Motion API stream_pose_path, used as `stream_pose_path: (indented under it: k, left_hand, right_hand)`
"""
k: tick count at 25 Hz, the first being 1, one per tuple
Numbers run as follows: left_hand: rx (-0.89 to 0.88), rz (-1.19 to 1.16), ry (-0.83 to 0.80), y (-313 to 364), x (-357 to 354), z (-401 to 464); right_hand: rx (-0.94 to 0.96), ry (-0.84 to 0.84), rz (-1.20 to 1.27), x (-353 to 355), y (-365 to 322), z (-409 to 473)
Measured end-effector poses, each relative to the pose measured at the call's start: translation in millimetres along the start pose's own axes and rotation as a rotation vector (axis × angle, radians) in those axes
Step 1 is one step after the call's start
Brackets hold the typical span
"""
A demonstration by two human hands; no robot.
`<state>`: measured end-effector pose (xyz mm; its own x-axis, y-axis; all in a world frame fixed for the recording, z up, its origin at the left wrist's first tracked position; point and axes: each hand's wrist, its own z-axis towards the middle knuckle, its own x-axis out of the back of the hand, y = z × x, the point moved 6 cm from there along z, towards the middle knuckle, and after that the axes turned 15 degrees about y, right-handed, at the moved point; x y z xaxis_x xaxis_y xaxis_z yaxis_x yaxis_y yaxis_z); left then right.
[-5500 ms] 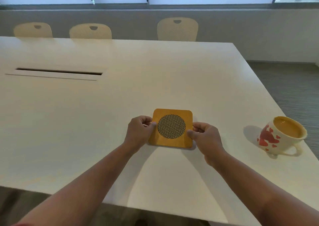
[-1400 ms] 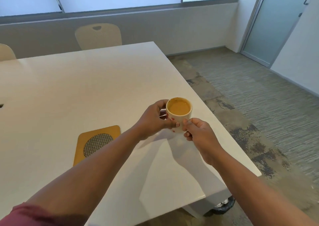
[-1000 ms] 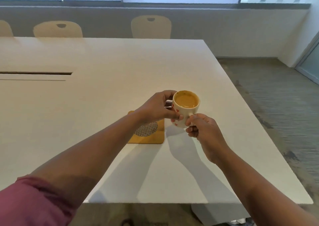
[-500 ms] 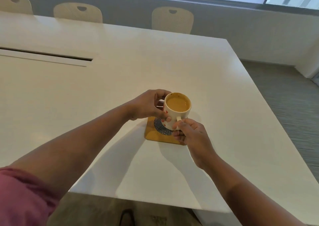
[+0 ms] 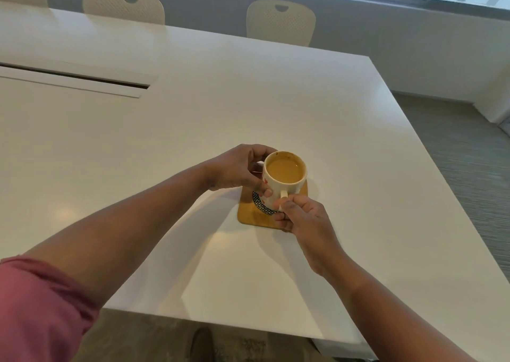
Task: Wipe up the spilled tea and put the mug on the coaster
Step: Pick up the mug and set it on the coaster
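Observation:
A cream mug [image 5: 284,180] with red hearts, full of milky tea, is upright over the yellow coaster [image 5: 248,214] with its dark woven disc. Whether its base touches the coaster I cannot tell. My left hand [image 5: 238,169] wraps the mug's left side. My right hand [image 5: 300,215] pinches its handle at the near side. Both hands cover part of the coaster. No spilled tea shows on the white table [image 5: 317,107].
A long cable slot [image 5: 74,78] is cut into the table at the left. Cream chairs [image 5: 281,20] stand along the far edge. The table's right edge drops to grey carpet [image 5: 469,154]. My shoe [image 5: 202,345] shows below the near edge.
The mug, held in both hands, came from the right side of the table to above the coaster and sank lower over it. The camera tilted downward.

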<state>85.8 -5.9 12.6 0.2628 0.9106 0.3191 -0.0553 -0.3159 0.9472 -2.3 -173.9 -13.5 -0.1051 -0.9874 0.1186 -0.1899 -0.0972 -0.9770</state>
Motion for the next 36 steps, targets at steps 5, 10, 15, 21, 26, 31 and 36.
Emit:
stream_pose_path:
  k: [5, 10, 15, 21, 26, 31, 36]
  left_hand:
    - [0.002, -0.023, -0.018, -3, 0, 2]
    - [0.014, -0.063, -0.058, -1, -1, 0]
    - [0.010, -0.050, -0.077, 0, 1, 1]
    - [0.005, -0.001, -0.038, -18, -3, -8]
    - [-0.003, 0.122, 0.096, -35, -14, -19]
    - [-0.005, 0.162, 0.142, -47, -22, -25]
    - [-0.106, 0.224, 0.218, -45, -24, -24]
  right_hand:
    - [0.017, -0.010, 0.016, -1, -2, -2]
    - [0.027, -0.021, 0.017, -2, -1, -3]
    - [0.074, -0.030, -0.020, -1, 0, -3]
    - [0.341, 0.174, -0.059, 27, 5, -8]
    - [0.303, 0.127, -0.400, 36, 12, 28]
    - [0.331, -0.009, -0.501, 25, 10, 46]
    - [0.353, 0.055, -0.531, 26, 9, 51]
